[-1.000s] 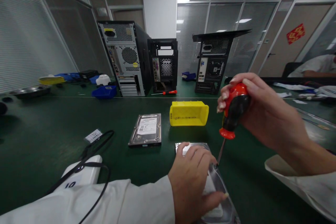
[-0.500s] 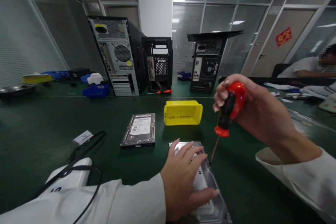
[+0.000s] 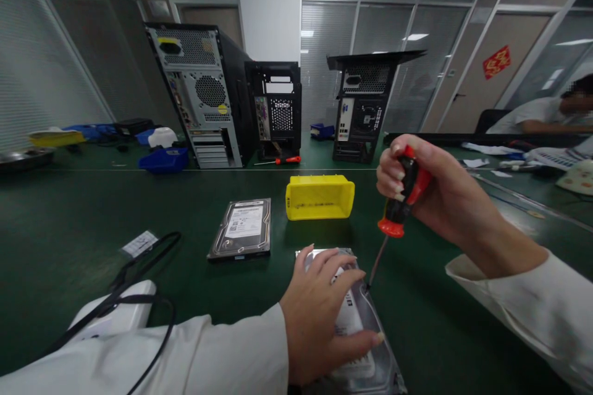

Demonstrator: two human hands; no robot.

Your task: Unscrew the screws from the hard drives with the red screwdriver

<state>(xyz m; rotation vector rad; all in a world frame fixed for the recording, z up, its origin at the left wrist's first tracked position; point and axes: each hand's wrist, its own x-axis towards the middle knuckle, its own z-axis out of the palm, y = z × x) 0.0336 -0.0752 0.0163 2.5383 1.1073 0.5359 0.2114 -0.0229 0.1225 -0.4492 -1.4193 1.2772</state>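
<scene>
My left hand [image 3: 319, 315] lies flat with fingers spread on a silver hard drive [image 3: 382, 352] on the green table, covering much of its label. My right hand [image 3: 445, 203] is wrapped round the red and black handle of a screwdriver [image 3: 393, 227]. The screwdriver leans to the right, and its tip meets the drive's right edge near the far corner. A second hard drive [image 3: 245, 228] rests label up to the left. Just beyond my left hand, a yellow bin [image 3: 319, 203] lies with its open side facing me.
Three computer cases stand at the back: a large tower [image 3: 208, 99], a smaller frame [image 3: 278, 114] and one with a raised panel [image 3: 364, 111]. Another screwdriver [image 3: 288, 160] lies before them. A black cord [image 3: 148, 265] crosses a white device [image 3: 125, 315]. A person [image 3: 532, 114] sits far right.
My right hand's fingers have shifted round the handle, which has turned to show less red. The screwdriver tip stays at the same edge of the drive. The whole view has slid slightly.
</scene>
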